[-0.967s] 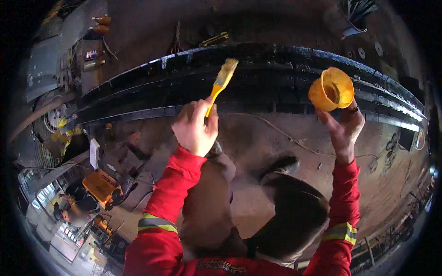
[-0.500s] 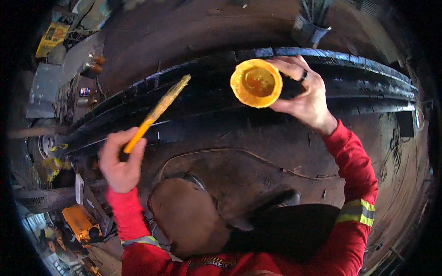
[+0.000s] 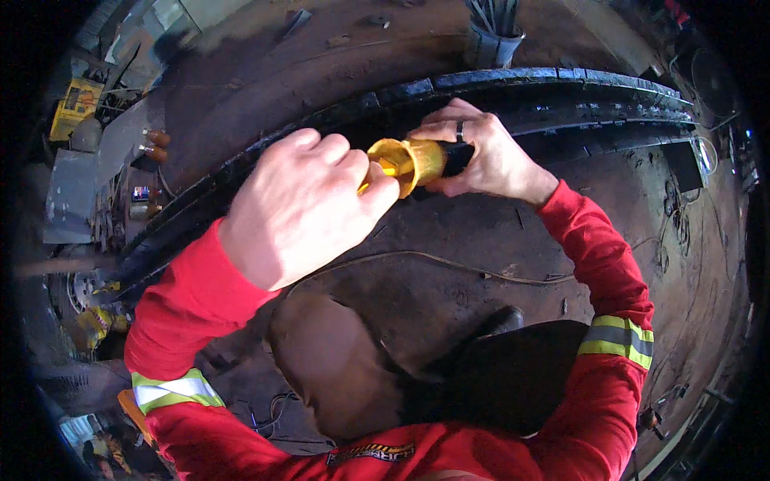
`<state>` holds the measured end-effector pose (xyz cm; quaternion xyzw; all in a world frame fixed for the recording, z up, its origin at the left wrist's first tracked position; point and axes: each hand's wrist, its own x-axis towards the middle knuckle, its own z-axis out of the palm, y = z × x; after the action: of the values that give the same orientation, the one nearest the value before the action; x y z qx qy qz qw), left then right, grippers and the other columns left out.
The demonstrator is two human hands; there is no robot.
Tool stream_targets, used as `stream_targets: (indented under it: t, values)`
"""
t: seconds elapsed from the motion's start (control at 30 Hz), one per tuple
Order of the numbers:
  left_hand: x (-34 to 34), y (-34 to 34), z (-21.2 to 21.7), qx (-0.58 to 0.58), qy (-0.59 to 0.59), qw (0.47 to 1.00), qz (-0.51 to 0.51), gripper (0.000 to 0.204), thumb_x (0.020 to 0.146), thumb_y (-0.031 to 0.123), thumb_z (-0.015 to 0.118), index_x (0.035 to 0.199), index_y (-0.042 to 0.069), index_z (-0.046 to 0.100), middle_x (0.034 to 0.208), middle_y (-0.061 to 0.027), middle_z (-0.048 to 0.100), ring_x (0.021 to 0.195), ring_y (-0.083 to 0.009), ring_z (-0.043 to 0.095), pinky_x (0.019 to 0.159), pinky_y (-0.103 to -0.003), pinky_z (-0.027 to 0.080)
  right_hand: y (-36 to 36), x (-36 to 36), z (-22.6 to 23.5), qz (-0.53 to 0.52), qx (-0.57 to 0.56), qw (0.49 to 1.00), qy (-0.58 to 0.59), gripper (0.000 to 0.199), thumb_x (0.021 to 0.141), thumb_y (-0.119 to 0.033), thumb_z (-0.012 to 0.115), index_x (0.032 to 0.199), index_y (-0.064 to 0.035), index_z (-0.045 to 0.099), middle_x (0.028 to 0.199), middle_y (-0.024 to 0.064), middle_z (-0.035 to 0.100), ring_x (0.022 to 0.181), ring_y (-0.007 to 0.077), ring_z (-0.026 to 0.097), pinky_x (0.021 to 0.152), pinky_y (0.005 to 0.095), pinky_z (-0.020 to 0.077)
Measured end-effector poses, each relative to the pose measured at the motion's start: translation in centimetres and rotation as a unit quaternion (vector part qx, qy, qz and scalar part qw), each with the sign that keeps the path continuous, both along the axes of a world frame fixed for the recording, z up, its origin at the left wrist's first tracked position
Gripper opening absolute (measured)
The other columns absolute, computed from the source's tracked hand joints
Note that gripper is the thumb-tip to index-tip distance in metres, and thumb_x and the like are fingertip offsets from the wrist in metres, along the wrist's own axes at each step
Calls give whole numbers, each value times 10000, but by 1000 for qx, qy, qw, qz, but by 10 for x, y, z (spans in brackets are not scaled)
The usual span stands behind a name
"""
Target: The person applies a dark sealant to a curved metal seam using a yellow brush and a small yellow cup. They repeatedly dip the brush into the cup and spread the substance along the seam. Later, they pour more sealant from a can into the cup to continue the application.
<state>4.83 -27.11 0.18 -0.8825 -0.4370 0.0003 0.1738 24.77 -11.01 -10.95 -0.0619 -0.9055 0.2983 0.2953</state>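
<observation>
The left hand (image 3: 301,204) was up close to the camera, fingers curled into a fist, its grip clamped on the yellow brush handle (image 3: 378,170), of which only a short stub showed past the knuckles. That stub ran straight into the mouth of the small yellow cup (image 3: 417,160), just right of the left grip and touching it or nearly so; the bristles were hidden inside the cup and could not be seen. The right hand (image 3: 481,152) sat on the far side of the cup, its grip closed round the cup's base, thumb under and fingers over the top, a dark ring on one finger. The cup lay tilted on its side, mouth toward the left hand, its dark lower part buried in the right palm. Directly behind both grips ran the long black steel beam (image 3: 577,84), freshly dark and glossy, curving across the view from left down to right. Beyond the beam, above the right grip, stood a grey bucket (image 3: 493,40) with rods in it. Below the grips lay the dirt floor (image 3: 481,264), with a thin cable (image 3: 449,264) snaking across it, and nearer still the person's bent knees. Far out to the left of the left grip sat a yellow toolbox (image 3: 76,104) among scrap.
</observation>
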Motion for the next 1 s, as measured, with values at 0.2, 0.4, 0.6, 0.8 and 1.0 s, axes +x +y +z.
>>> stream_targets:
  t: [0.2,0.4,0.6,0.8,1.0]
  values:
    - [-34,13,-10,-255,-238,930,112,118,872,130,683,883,43,604,687,-122,602,655,-279,633,609,-390,485,-15,-3,-6,-37,36,997,-59,614,526,-133,874,1115,-77,708,1110,110,686,1049,279,613,983,402,459]
    - [-79,-11,-61,-365,-543,736,174,241,825,162,787,957,15,649,912,-20,653,848,-98,599,785,-272,490,-29,-10,-4,-86,42,993,-76,646,537,-145,879,1151,-72,690,1143,114,680,1047,278,609,973,403,466]
    - [-86,-44,-94,-380,-760,470,237,180,851,99,738,984,51,626,791,37,533,617,-12,409,500,-205,283,-28,-13,-10,-128,12,990,-52,621,582,-229,861,1157,-76,685,1130,113,678,1015,289,581,978,391,432]
    - [-84,-57,-98,-228,-683,654,232,146,875,102,715,976,29,640,836,29,573,731,-35,491,651,-211,388,-32,-14,-9,-137,-20,986,-94,628,594,-244,860,1165,-55,679,1129,118,677,1046,287,578,1005,385,419]
    - [-81,-64,-101,-90,-684,691,215,156,884,112,709,984,14,639,849,27,577,784,-62,501,722,-221,399,-41,-20,-9,-131,-43,985,-102,643,604,-264,863,1180,-48,675,1174,117,671,1079,287,573,1023,385,401]
